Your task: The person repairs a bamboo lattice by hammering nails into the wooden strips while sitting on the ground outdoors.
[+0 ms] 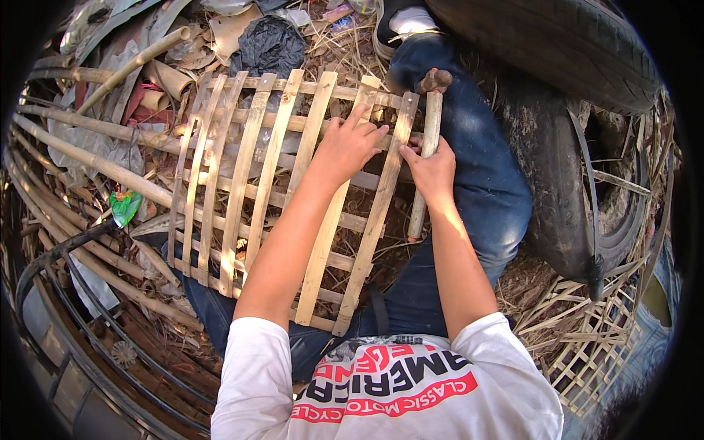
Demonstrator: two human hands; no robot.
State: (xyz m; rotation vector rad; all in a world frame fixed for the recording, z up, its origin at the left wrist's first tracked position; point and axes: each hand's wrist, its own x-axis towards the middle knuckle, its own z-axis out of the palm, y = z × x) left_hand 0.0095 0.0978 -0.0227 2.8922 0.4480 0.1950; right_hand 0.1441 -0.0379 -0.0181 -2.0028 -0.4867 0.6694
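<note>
A: Which step did the view record?

B: Judging by the tool, the fastening of the end slat (374, 220) of a lattice (271, 176). The lattice lay over the person's legs (469, 147), above littered ground (345, 51), with a hammer (433, 117) just beside its right edge.

A: How were the grips placed?

B: Left grip (348, 150): fingers spread and partly bent, forefinger reaching onto the second slat (323, 257). Right grip (434, 174): curled about the hammer's handle, head uppermost, with thumb and forefinger brought to the end slat's edge.

A: What did the next move call for?

B: Probably a steady left grip near the joint and, if a blow was wanted, a right grip freed from the slat and set lower on the handle. Lying over legs, the lattice would likely have yielded without firm backing.

A: What could not be made out?

B: Whether the right fingertips pinched a nail or only wood. The left forearm (286, 242) hid parts of slats and crossbars (341, 262); the upper shoe (383, 37) and upper tyre (557, 44) were cut off.
</note>
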